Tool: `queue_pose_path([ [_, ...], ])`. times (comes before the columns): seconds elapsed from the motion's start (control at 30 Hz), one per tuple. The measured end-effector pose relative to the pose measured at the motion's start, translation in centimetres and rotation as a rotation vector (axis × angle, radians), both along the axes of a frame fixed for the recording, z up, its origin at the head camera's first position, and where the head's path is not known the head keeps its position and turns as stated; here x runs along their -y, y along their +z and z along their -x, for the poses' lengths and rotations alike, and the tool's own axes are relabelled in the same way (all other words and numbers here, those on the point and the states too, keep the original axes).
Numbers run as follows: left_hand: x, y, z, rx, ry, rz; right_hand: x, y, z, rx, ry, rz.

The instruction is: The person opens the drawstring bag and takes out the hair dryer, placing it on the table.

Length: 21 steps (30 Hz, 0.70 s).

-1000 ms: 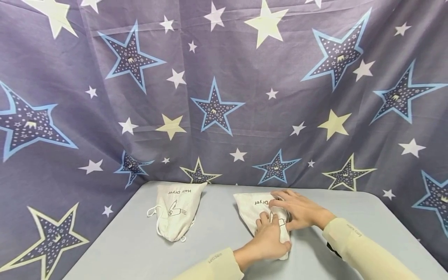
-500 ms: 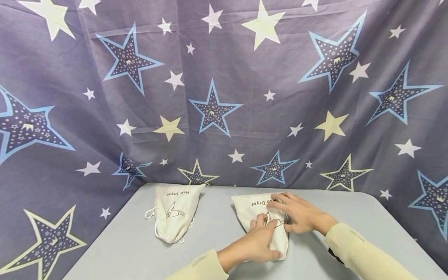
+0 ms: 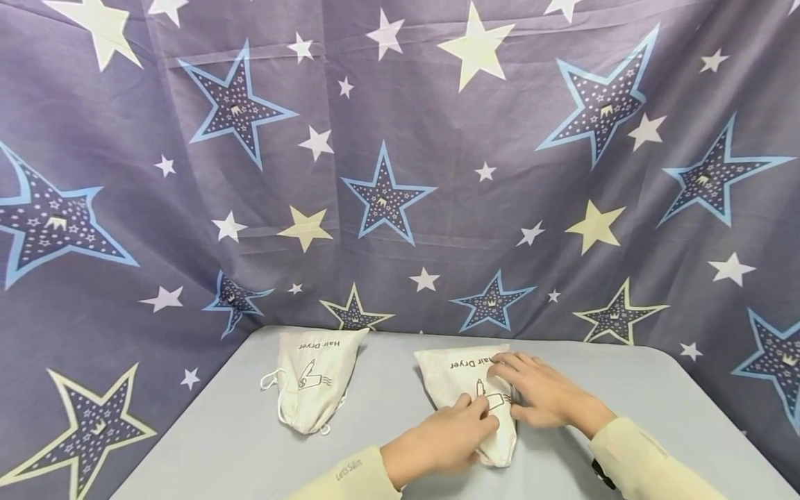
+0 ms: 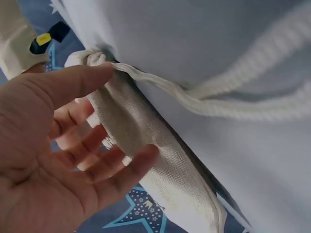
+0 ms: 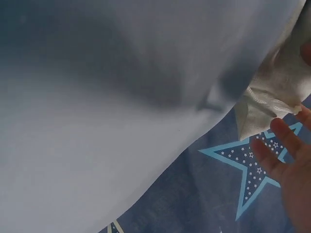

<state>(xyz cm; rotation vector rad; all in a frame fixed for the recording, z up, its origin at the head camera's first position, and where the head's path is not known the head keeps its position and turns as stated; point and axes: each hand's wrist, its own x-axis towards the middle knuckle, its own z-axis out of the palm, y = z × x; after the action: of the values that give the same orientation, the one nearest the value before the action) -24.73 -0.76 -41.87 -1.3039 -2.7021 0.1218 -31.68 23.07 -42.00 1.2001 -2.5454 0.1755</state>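
A cream cloth drawstring bag (image 3: pixel 450 375), printed "Hair Dryer" with a dryer drawing, lies flat on the right half of the table. My left hand (image 3: pixel 440 437) rests over its narrow lower left side, fingers loosely bent. In the left wrist view the left thumb (image 4: pixel 92 80) lies at the gathered end by the white cord (image 4: pixel 194 102), and the fingers spread along the cloth. My right hand (image 3: pixel 550 392) touches the bag's right edge with fingers spread; the right wrist view shows these fingers (image 5: pixel 286 136) beside a bag corner (image 5: pixel 255 116).
A second bag (image 3: pixel 312 389) with the same print lies at the table's left, its white cord loops (image 3: pixel 271 378) sticking out. The pale blue-grey table (image 3: pixel 381 389) reaches back to a star-patterned curtain (image 3: pixel 400 264).
My left hand has slid left off the bag's middle, uncovering more of the printed drawing. My right hand has shifted slightly right and toward me. The second bag stays put.
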Motion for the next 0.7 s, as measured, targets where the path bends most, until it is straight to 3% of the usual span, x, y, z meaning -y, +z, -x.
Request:
queue_pose_path([
  [0.17,-0.2,0.0,0.1,-0.168,-0.107,0.113,0.0,-0.1,-0.5,-0.006,-0.009,0.015],
  [0.3,-0.3,-0.1,0.3,-0.288,-0.170,0.145,0.1,-0.2,-0.9,0.008,-0.024,0.019],
  [0.7,0.3,-0.2,0.4,-0.365,-0.166,0.079,0.1,0.3,-1.9,-0.052,0.006,0.068],
])
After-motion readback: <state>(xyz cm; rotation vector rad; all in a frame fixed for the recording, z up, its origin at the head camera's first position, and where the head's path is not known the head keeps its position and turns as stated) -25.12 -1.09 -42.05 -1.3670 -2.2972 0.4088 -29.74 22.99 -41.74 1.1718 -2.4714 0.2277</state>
